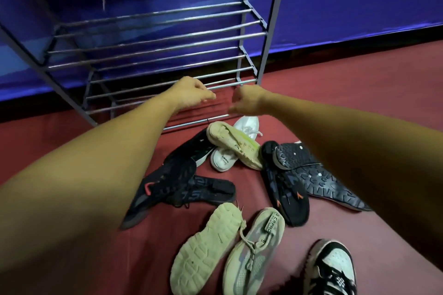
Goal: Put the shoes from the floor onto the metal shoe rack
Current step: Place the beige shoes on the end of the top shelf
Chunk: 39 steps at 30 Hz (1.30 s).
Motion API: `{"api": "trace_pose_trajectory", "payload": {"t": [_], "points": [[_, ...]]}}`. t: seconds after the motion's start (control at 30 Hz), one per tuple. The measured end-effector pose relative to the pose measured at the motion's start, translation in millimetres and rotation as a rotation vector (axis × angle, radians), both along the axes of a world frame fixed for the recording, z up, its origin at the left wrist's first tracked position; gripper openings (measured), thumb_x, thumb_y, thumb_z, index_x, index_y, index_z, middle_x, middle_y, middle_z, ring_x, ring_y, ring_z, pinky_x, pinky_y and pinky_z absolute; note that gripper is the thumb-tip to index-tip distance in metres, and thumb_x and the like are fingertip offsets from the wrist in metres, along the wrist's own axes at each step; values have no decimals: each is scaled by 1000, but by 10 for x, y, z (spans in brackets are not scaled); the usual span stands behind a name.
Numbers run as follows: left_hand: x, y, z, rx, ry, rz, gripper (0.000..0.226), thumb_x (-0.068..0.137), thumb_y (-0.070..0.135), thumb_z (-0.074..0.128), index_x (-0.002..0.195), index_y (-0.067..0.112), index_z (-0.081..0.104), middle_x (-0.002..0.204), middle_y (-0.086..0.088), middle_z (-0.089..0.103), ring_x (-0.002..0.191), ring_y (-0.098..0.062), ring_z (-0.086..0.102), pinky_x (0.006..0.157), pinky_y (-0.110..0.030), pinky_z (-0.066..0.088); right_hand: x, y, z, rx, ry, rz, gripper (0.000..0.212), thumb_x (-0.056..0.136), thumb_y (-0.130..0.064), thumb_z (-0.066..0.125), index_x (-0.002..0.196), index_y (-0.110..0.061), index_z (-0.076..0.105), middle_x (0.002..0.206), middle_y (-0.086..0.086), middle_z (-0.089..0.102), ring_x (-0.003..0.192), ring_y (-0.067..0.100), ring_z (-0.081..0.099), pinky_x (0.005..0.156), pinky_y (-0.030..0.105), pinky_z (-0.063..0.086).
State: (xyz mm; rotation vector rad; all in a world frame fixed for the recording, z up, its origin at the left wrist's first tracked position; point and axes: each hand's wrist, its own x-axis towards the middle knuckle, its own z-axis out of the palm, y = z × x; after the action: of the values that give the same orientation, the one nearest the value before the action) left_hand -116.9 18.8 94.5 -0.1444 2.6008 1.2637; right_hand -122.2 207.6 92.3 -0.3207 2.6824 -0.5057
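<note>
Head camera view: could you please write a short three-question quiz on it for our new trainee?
1. True or false: the left hand grips a shoe.
2. The beige shoe lying sole-up rests across which one? A) white sneaker B) red slipper C) brown boot
3. Fill in: the black-and-white sneaker lies at the picture's bottom ___ corner.
Key: 1 false, it holds nothing; 2 A; 3 right.
</note>
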Motion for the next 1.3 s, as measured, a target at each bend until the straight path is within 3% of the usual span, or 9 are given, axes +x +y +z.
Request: {"api": "trace_pose_trajectory", "payload": {"t": [0.1, 0.23, 0.37, 0.6, 0.8, 0.93, 1.07, 1.2, 1.3], "points": [[-161, 134, -182, -185, 5, -122, 23, 79, 36, 80, 87, 16, 74, 88, -1, 73, 88, -17, 66, 89, -33, 52, -145, 106, -238, 137, 0, 61, 37, 91, -39, 66, 114, -10, 66, 115, 11, 66, 92, 26, 57, 76, 29, 43], [-185, 210, -543, -344, -25, -220, 21, 81, 34, 76, 92, 16, 73, 97, 0, 72, 96, -19, 64, 86, -31, 50, -224, -4, -606, 259, -46, 126, 44, 87, -48, 70, 103, -8, 65, 100, 10, 65, 87, 28, 58, 72, 32, 45], [-173, 121, -822, -402, -88, -259, 24, 81, 34, 75, 98, 18, 72, 96, 2, 68, 92, -17, 60, 76, -27, 43, -278, -178, -803, 273, -76, 172, 55, 84, -50, 71, 120, -9, 64, 113, 11, 67, 94, 29, 58, 79, 33, 49], [-413, 45, -1244, -443, -143, -264, 27, 83, 33, 73, 103, 15, 68, 98, -2, 67, 90, -20, 59, 78, -27, 45, -458, -245, -1118, 292, -122, 170, 50, 83, -48, 71, 117, -12, 64, 114, 9, 66, 95, 27, 57, 73, 31, 43], [-636, 60, -1533, -477, -215, -275, 32, 76, 41, 73, 94, 18, 59, 95, -3, 70, 88, -24, 65, 80, -38, 54, -618, -208, -1447, 273, -186, 143, 68, 79, -54, 74, 128, -12, 52, 126, 10, 60, 107, 28, 55, 86, 36, 48], [-679, 116, -1630, -448, -288, -289, 37, 78, 41, 70, 100, 13, 60, 98, -4, 69, 90, -24, 64, 79, -38, 53, -661, -171, -1577, 226, -250, 167, 45, 84, -50, 69, 109, -18, 51, 109, 6, 60, 94, 25, 51, 75, 32, 40], [-686, 143, -1598, -425, -292, -286, 26, 79, 33, 68, 91, 16, 53, 89, -4, 64, 73, -20, 55, 66, -34, 46, -668, -118, -1547, 254, -141, 215, 11, 94, -26, 53, 104, -20, 52, 116, 9, 63, 91, 25, 49, 74, 34, 39], [-617, 222, -1349, -452, -274, -329, 21, 83, 29, 65, 88, 12, 54, 82, -7, 56, 72, -23, 48, 64, -31, 38, -625, -85, -1321, 295, -85, 262, 25, 97, -22, 48, 119, -17, 60, 119, 8, 62, 104, 29, 59, 74, 34, 42], [-470, 278, -1050, -464, -251, -342, 25, 86, 32, 63, 94, 10, 56, 91, -7, 60, 80, -23, 52, 64, -31, 39, -569, -98, -1087, 304, -84, 300, 23, 98, -23, 52, 118, -17, 61, 108, 7, 62, 96, 26, 61, 73, 35, 48]]}}
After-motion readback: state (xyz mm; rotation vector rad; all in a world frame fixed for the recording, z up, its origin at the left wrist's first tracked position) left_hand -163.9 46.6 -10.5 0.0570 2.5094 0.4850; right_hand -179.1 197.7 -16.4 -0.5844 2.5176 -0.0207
